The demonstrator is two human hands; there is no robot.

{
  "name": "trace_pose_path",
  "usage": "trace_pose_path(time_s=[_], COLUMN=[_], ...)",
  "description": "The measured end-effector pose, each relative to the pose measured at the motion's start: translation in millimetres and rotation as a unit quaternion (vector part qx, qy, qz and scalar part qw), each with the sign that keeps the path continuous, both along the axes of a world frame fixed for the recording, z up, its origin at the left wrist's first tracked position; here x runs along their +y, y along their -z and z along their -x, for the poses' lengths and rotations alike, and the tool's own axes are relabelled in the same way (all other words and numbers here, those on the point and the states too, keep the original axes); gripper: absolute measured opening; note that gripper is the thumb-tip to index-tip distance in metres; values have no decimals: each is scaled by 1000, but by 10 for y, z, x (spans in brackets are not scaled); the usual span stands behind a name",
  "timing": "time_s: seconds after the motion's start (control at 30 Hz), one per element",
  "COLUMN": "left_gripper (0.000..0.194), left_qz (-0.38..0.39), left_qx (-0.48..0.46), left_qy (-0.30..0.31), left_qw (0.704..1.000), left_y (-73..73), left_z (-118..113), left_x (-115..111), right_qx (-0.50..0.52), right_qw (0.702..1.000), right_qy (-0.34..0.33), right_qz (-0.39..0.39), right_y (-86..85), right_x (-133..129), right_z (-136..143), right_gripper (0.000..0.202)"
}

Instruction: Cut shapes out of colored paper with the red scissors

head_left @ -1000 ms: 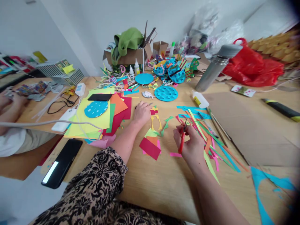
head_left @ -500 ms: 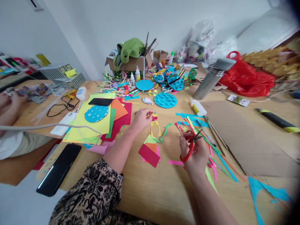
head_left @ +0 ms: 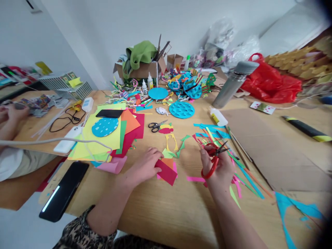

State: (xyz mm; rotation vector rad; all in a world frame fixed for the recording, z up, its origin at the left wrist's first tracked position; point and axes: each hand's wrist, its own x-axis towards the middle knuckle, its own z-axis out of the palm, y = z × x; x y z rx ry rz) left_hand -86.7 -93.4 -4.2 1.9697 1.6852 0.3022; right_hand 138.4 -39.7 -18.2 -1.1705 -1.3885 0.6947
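Note:
My right hand (head_left: 220, 173) is wrapped round red-handled scissors (head_left: 214, 165), their blades pointing up and to the right. My left hand (head_left: 145, 165) rests at the left corner of a dark red paper rectangle (head_left: 168, 173), with thumb and fingers apart and touching its edge. Under that rectangle lie an orange paper piece (head_left: 168, 162), a light green one and a pink one. Just beyond are a yellow cut-out frame (head_left: 171, 141) and a curled green scrap (head_left: 183, 145). Farther off, black-handled scissors (head_left: 155, 126) lie beside small red and yellow cut-outs (head_left: 166, 128).
Coloured paper strips (head_left: 241, 169) lie right of my right hand, beside a cardboard sheet (head_left: 269, 145). A glue bottle (head_left: 219, 117), a steel flask (head_left: 230, 88) and a utility knife (head_left: 306, 128) are beyond. Coloured sheets (head_left: 103, 145) lie left. Another person's hands (head_left: 12, 114) work at far left.
My left hand has moved back toward me, from the small cut-outs to the dark red rectangle, uncovering the black-handled scissors. My right hand keeps its hold on the red scissors.

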Motion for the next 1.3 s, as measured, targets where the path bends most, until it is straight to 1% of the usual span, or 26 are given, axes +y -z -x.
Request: trace_pose_path(time_s=[0.13,0.37,0.53,0.63,0.7,0.77,0.83,0.9,0.97,1.0,1.07,1.13,1.2,1.23,1.3], left_gripper=[31,15,11,10,7,6,12,21,25,25,25,24,24,25,27], left_qz=[0,1,24,64,111,165,190,199,204,209,212,214,204,195,180], left_qx=[-16,-37,-77,-118,-173,-253,-332,-389,-423,-430,-434,-432,-436,-442,-443], left_qy=[7,7,-27,-60,-78,-79,-57,-27,-6,5,36,50,33,12,-35], left_qw=[1000,999,996,989,976,950,922,899,883,878,875,875,876,875,877], left_y=[68,121,86,58,40,11,-31,-84,-136,-158,-189,-194,-172,-154,-115], left_z=[15,62,63,78,114,179,269,367,446,472,488,461,408,377,316], left_x=[14,29,34,36,37,33,21,-1,-29,-41,-59,-62,-52,-45,-31], right_qx=[-8,0,-1,1,5,10,17,20,14,13,22,32,18,3,-25], right_qw=[1000,1000,1000,1000,999,999,999,998,995,991,970,937,907,897,887], right_qy=[5,8,1,-10,-10,-5,-6,-16,-61,-103,-217,-327,-405,-430,-448], right_qz=[6,11,21,29,32,34,42,58,78,88,108,116,111,105,105], right_y=[-24,0,-30,-42,-40,-42,-56,-79,-105,-117,-140,-167,-196,-208,-219], right_x=[-14,-7,-14,-14,-14,-18,-28,-40,-49,-53,-60,-71,-91,-105,-139], right_z=[2,-1,-2,0,3,6,5,-6,-29,-44,-73,-90,-85,-73,-34], right_gripper=[17,18,19,20,21,21,21,22,25,27,34,41,44,45,45])
